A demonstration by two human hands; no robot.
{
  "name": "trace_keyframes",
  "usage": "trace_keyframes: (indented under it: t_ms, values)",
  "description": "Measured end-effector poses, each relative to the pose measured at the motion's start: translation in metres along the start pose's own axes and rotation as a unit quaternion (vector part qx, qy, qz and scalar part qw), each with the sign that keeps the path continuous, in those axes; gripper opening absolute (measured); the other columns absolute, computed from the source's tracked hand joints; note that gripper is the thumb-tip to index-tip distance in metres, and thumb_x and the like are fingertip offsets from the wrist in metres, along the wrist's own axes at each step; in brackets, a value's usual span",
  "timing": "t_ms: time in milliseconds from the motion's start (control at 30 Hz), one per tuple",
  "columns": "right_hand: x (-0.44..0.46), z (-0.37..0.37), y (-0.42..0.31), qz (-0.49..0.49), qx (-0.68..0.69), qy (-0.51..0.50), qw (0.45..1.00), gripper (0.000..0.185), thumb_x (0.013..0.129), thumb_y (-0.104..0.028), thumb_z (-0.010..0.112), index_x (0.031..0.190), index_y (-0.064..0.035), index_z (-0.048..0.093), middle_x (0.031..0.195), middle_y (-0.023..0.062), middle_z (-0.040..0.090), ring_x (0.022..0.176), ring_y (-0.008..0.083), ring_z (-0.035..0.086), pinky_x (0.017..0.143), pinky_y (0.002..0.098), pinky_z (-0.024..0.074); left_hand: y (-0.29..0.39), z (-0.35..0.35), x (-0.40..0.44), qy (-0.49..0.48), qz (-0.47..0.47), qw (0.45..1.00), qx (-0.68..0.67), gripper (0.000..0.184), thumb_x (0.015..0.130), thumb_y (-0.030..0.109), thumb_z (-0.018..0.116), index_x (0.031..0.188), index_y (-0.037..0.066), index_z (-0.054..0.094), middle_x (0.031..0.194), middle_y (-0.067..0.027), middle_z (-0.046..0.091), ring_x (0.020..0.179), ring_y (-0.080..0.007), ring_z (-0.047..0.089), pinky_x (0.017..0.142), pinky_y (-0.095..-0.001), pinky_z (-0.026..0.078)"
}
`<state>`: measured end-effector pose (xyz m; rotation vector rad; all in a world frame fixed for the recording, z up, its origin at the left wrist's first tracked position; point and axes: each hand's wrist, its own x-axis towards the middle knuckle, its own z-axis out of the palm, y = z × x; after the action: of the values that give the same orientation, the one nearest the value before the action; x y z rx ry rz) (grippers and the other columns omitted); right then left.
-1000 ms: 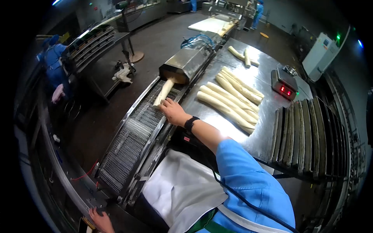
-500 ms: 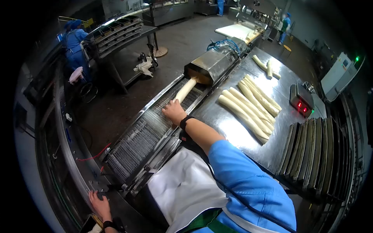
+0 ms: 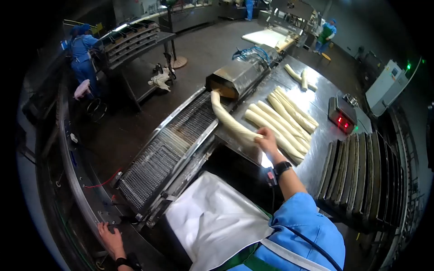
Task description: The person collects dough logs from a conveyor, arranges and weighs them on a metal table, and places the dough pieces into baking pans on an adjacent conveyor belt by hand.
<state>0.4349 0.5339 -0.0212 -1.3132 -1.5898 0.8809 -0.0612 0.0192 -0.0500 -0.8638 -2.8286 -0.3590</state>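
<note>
My right hand [image 3: 266, 141] grips the near end of a long pale dough roll [image 3: 233, 123]. The roll curves from the mouth of the metal housing [image 3: 239, 77] across the edge of the mesh conveyor [image 3: 160, 158] to the steel table [image 3: 323, 97]. Right beside my right hand, several dough rolls [image 3: 275, 128] lie side by side on the table. At the lower left, my left hand [image 3: 111, 238] rests on the machine frame with its fingers spread and nothing in them.
A scale [image 3: 342, 115] with red digits stands at the table's right. Several long metal trays [image 3: 357, 176] stand upright in front of it. Shorter dough pieces [image 3: 304, 79] lie at the table's far end. People in blue [image 3: 82, 54] stand at the far left; another person [image 3: 324, 36] stands at the back.
My right hand has moved right from the conveyor to the table, pulling the roll's near end along. My left hand has stayed on the frame. The camera view has shifted.
</note>
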Motion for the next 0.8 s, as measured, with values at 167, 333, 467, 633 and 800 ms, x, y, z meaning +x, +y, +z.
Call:
trace_keyframes:
  t_ms: [167,333,467,633,800]
  values:
    - [-0.046,-0.064,0.005,0.002,-0.420,0.059,0.906,0.021,0.073,-0.009,0.058,0.094,-0.0056,0.059,0.088,0.0185,0.065,0.082,0.0389,0.061,0.071,0.0464,0.0478,-0.003,0.002,-0.001,0.004,0.005,1.000,0.004,0.039,0.075,0.006,0.060,0.112,-0.003,0.055,0.131,-0.0213,0.047,0.131,-0.0359,0.036,0.110,-0.0442,0.030]
    - [-0.052,-0.046,-0.002,-0.207,-0.434,0.099,0.871,0.032,0.065,-0.003,0.059,0.097,-0.0081,0.056,0.088,0.0164,0.057,0.082,0.0348,0.055,0.074,0.0425,0.0460,0.006,-0.006,0.000,0.007,0.022,1.000,0.006,0.038,0.075,0.006,0.058,0.112,-0.003,0.054,0.129,-0.0216,0.047,0.130,-0.0361,0.036,0.109,-0.0439,0.030]
    - [-0.034,-0.039,0.003,-0.216,-0.449,0.062,0.865,0.043,0.064,-0.004,0.061,0.105,-0.0092,0.054,0.087,0.0168,0.055,0.080,0.0360,0.054,0.072,0.0434,0.0456,0.000,-0.002,0.001,0.002,0.029,0.999,0.016,0.038,0.076,0.007,0.058,0.112,-0.002,0.054,0.130,-0.0214,0.047,0.130,-0.0360,0.036,0.109,-0.0443,0.030]
    - [-0.002,-0.071,-0.015,-0.027,-0.420,-0.078,0.904,0.021,0.075,-0.018,0.062,0.093,-0.0063,0.063,0.100,0.0169,0.061,0.096,0.0366,0.057,0.078,0.0435,0.0469,0.004,-0.007,-0.001,-0.002,0.041,0.999,0.021,0.037,0.077,0.008,0.057,0.113,-0.002,0.054,0.130,-0.0228,0.047,0.130,-0.0369,0.037,0.109,-0.0454,0.030]
    - [0.025,-0.073,0.013,-0.068,-0.395,-0.023,0.916,0.058,0.082,-0.047,0.059,0.122,-0.0047,0.056,0.121,0.0250,0.054,0.117,0.0419,0.048,0.097,0.0482,0.0399,0.003,-0.006,-0.001,0.006,0.032,0.999,0.015,0.038,0.077,0.007,0.057,0.114,-0.003,0.054,0.130,-0.0234,0.047,0.130,-0.0371,0.037,0.109,-0.0446,0.030]
